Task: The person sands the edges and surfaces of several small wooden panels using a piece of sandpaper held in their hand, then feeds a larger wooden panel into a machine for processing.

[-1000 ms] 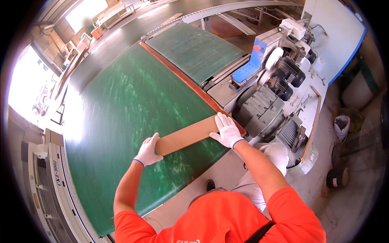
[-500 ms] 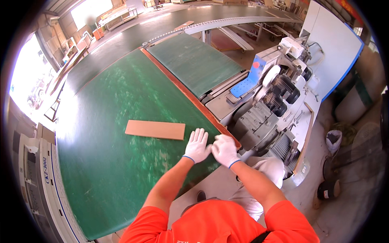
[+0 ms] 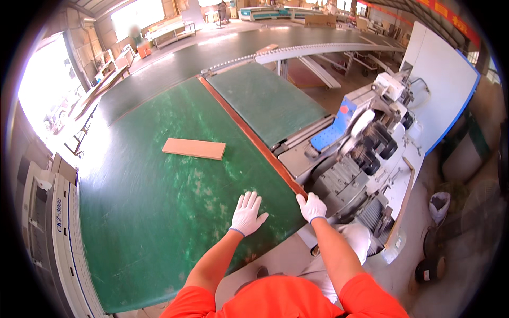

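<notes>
A flat light-brown board (image 3: 193, 149) lies on the wide green conveyor belt (image 3: 154, 222), beyond my hands and touched by neither. My left hand (image 3: 247, 214), in a white knit glove with a blue cuff, rests palm down on the belt's near part, fingers stretched and thumb out to the side. In the same kind of glove, my right hand (image 3: 312, 207) grips the near end of a reddish-brown strip (image 3: 249, 133) along the belt's right edge. Its curled fingers partly hide that end.
Right of the strip stands a machine with grey motors (image 3: 339, 177) and a blue perforated bracket (image 3: 325, 138). A second green belt (image 3: 268, 100) runs beyond it. A white-and-grey machine housing (image 3: 66, 238) borders the left side. A roller rail (image 3: 297, 50) curves across the back.
The board has travelled away from me along the belt. My hands have moved apart, the right one onto the strip's end. The head view has shifted slightly.
</notes>
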`<state>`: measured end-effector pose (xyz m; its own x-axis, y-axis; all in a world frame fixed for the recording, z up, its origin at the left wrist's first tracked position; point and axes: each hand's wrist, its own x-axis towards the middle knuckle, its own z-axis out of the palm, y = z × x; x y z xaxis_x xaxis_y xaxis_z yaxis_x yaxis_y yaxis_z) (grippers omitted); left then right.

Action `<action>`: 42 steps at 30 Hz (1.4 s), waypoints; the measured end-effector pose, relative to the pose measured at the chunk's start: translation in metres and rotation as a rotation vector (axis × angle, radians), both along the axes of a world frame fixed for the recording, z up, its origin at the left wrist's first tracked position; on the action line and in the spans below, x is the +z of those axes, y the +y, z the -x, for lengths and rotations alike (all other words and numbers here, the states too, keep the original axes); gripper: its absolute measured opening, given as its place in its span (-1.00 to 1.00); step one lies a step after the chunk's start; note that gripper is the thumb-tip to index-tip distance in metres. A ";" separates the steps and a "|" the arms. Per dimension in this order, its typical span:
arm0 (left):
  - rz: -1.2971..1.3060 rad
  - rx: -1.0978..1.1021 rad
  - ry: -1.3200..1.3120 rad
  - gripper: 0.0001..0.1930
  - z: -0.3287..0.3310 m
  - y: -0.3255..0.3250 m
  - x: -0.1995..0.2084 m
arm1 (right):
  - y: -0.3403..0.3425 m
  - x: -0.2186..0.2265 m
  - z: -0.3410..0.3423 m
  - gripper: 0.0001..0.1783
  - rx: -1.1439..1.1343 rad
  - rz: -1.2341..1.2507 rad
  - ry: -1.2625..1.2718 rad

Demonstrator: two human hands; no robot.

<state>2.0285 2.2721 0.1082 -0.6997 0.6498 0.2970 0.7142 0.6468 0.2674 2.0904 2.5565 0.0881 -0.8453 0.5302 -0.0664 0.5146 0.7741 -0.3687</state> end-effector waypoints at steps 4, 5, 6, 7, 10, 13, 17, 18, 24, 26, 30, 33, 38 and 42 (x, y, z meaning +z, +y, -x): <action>-0.045 0.085 0.012 -0.32 0.006 -0.014 -0.006 | 0.002 -0.002 -0.002 -0.24 -0.042 -0.041 0.006; -0.054 0.111 0.017 -0.34 0.006 -0.019 -0.009 | 0.000 -0.003 -0.002 -0.24 -0.045 -0.046 0.014; -0.058 0.129 0.022 -0.35 0.007 -0.022 -0.011 | 0.001 -0.003 -0.001 -0.24 -0.043 -0.050 0.005; -0.062 0.147 0.028 -0.36 0.010 -0.026 -0.013 | 0.003 -0.003 0.000 -0.23 -0.041 -0.054 -0.003; -0.070 0.197 0.023 -0.37 0.013 -0.038 -0.012 | -0.002 -0.003 0.001 -0.24 -0.046 -0.058 -0.002; -0.085 0.227 0.038 -0.38 0.017 -0.045 -0.014 | -0.002 -0.006 -0.001 -0.25 -0.059 -0.081 0.028; -0.109 0.265 0.058 -0.40 0.019 -0.054 -0.016 | -0.001 -0.010 0.000 -0.25 -0.062 -0.094 0.033; -0.109 0.271 0.070 -0.40 0.020 -0.056 -0.018 | -0.001 -0.011 0.000 -0.25 -0.062 -0.096 0.039; -0.107 0.306 0.089 -0.41 0.020 -0.065 -0.024 | -0.002 -0.009 0.000 -0.23 -0.070 -0.083 0.027; -0.101 0.316 0.072 -0.41 0.019 -0.066 -0.021 | -0.001 -0.007 0.001 -0.23 -0.070 -0.078 0.011; -0.119 0.323 0.100 -0.42 0.020 -0.070 -0.025 | -0.002 -0.007 0.001 -0.23 -0.067 -0.074 0.008; -0.104 0.336 0.073 -0.42 0.021 -0.072 -0.024 | -0.003 -0.007 0.000 -0.22 -0.068 -0.074 0.008; -0.106 0.336 0.063 -0.42 0.022 -0.073 -0.022 | -0.001 -0.008 0.001 -0.22 -0.069 -0.073 0.002; -0.104 0.349 0.071 -0.43 0.023 -0.075 -0.026 | -0.003 -0.007 0.000 -0.23 -0.072 -0.078 -0.002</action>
<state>2.0055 2.1968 0.0825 -0.8492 0.3393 0.4047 0.4746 0.8265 0.3028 2.0901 2.5539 0.0812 -0.8047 0.5932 -0.0244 0.5706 0.7614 -0.3077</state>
